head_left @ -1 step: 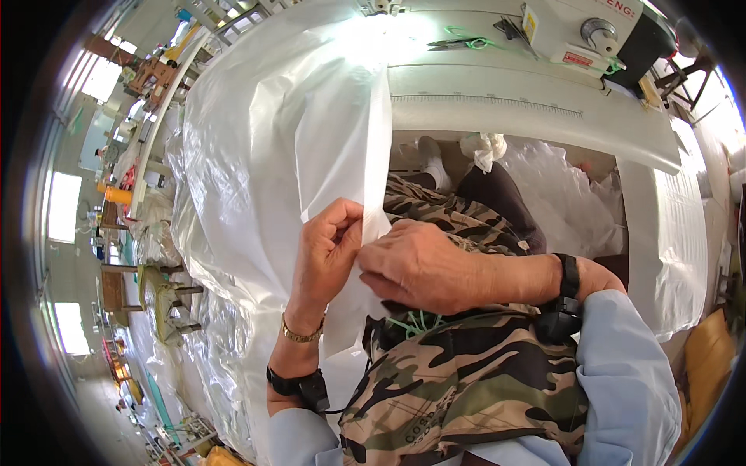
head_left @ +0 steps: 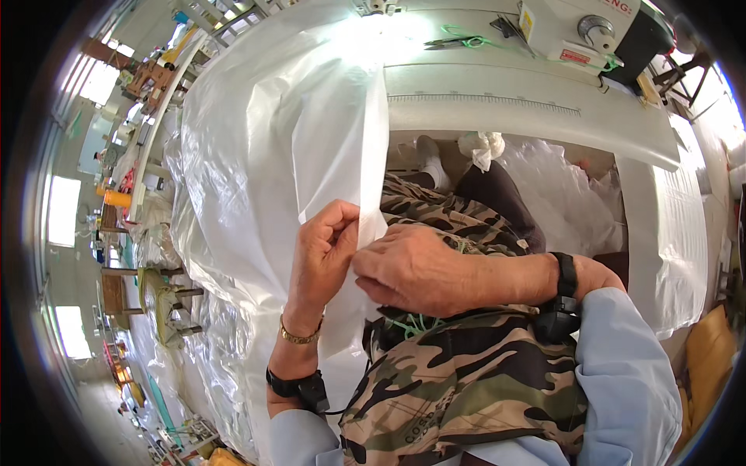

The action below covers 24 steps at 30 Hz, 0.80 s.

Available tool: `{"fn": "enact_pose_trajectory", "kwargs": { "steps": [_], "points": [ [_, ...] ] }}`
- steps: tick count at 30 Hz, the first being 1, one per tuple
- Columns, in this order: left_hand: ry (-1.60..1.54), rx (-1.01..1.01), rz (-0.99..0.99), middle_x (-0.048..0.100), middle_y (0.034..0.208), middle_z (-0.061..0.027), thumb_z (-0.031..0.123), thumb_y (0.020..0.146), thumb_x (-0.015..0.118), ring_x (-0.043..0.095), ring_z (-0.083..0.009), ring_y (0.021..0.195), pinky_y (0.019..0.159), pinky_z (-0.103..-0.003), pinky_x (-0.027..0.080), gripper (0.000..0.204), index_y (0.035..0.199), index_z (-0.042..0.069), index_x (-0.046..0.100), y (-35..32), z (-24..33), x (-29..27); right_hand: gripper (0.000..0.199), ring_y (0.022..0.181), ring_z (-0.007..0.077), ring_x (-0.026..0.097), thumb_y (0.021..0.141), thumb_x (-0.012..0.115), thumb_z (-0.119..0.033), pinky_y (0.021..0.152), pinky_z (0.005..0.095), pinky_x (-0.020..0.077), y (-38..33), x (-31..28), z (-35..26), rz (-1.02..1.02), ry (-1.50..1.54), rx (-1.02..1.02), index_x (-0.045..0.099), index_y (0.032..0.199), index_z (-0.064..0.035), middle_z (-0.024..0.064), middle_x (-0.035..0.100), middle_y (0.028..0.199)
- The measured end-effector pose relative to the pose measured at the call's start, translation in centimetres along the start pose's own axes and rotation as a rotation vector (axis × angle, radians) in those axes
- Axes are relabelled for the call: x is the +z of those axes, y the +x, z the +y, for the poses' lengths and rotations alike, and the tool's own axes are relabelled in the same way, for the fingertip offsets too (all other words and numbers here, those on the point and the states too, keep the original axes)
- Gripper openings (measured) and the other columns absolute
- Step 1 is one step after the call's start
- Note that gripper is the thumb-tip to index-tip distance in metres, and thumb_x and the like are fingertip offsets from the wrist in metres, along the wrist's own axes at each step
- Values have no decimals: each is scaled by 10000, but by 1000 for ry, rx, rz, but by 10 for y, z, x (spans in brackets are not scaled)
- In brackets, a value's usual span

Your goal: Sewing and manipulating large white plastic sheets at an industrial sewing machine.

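Observation:
A large sheet of white plastic film (head_left: 233, 147) drapes from the sewing machine bed down across my left side. Its folded edge (head_left: 374, 147) runs from the brightly lit needle area (head_left: 378, 9) toward me. My left hand (head_left: 326, 247) pinches the film just left of that fold, fingers curled. Close beside it, my right hand (head_left: 412, 268) is closed on the lower end of the fold, fingertips pressed together. The material between the right fingertips is mostly hidden by the hand.
Scissors with green handles (head_left: 458, 43) lie on the machine bed, right of the needle. The machine's handwheel (head_left: 597, 33) is at the upper right. Crumpled clear plastic (head_left: 559, 186) lies below the table edge. A stool (head_left: 159, 303) and a long table (head_left: 148, 147) stand at the left.
My right hand has shifted very slightly left along with the folded edge. Both hands keep their hold, and the view has moved a touch.

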State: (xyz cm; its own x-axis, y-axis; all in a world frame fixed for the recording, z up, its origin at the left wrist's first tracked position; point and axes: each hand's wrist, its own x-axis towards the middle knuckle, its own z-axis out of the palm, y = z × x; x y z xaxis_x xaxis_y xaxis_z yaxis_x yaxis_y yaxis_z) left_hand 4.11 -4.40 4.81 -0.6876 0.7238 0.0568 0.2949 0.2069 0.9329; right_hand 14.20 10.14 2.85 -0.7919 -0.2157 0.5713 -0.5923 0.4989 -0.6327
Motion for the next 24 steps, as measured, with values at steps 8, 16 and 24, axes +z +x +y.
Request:
{"fn": "enact_pose_trajectory", "kwargs": {
  "steps": [8,16,24],
  "points": [
    [-55,-147,9,619,751,31,55,953,592,481,3,667,568,-159,385,85,912,-19,606,1,6,-19,137,796,272,638,819,625,-146,764,400,496,17,11,19,-83,42,-321,554,881,-47,89,621,837],
    [372,-29,34,590,753,34,23,933,608,488,-11,682,592,-184,390,69,946,-40,633,20,68,-92,383,1048,321,586,884,606,-120,943,424,450,64,81,118,432,135,446,543,1251,-32,170,596,1154],
    [782,125,-321,579,705,-190,59,892,588,592,-296,597,581,-358,460,63,903,-3,595,49,107,-75,304,1118,352,572,838,634,-228,930,402,476,162,82,100,-222,624,-129,638,1084,-49,187,632,1128]
  ]
}}
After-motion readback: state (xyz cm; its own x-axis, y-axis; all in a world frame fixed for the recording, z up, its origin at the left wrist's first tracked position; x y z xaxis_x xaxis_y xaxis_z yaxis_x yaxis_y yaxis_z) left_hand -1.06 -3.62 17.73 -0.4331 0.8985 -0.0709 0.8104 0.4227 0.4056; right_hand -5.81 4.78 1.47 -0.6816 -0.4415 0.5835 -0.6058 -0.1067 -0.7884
